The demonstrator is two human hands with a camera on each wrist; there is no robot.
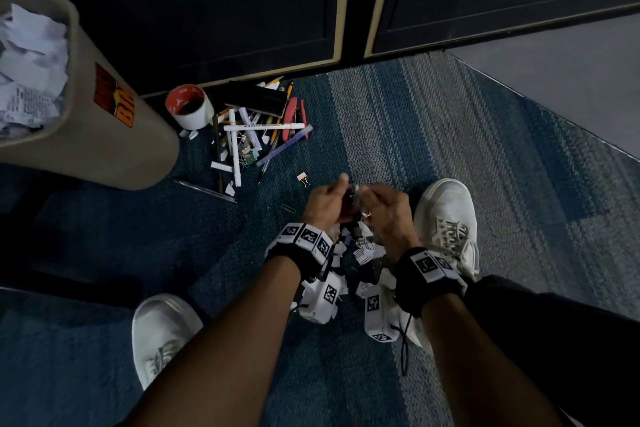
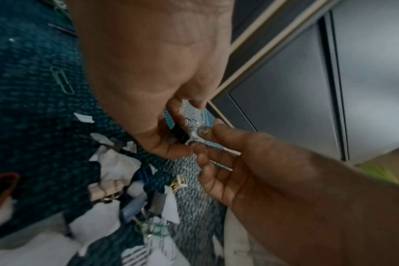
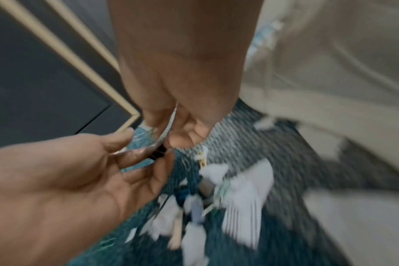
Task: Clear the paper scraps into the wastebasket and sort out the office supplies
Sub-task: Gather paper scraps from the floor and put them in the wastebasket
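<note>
Two hands met over the blue carpet (image 1: 381, 122), and the scene ran like this from left to right. At the far left stood the beige wastebasket (image 1: 104, 136), already heaped with torn paper. Just beside its base sat a roll of tape (image 1: 189, 106), and next to that a tangled pile of pens and markers (image 1: 256, 129) lay against the dark cabinet (image 1: 207, 11). A lone binder clip (image 1: 302, 178) and a green paper clip (image 1: 288, 208) rested on the carpet between that pile and the hands.

The left hand (image 1: 325, 205) had its fingers curled, thumb and fingertips pinching a small black binder clip (image 2: 179, 134). The right hand (image 1: 388, 215) touched the same cluster from the other side, its thumb and forefinger closed narrowly on something small and silvery (image 2: 195, 135) at the clip; what exactly that piece was could not be told from the blurred wrist views.

Below the wrists, between the two white shoes (image 1: 446, 219), the remaining paper scraps (image 1: 363, 250) lay on the carpet mixed with more clips, well apart from the wastebasket.
</note>
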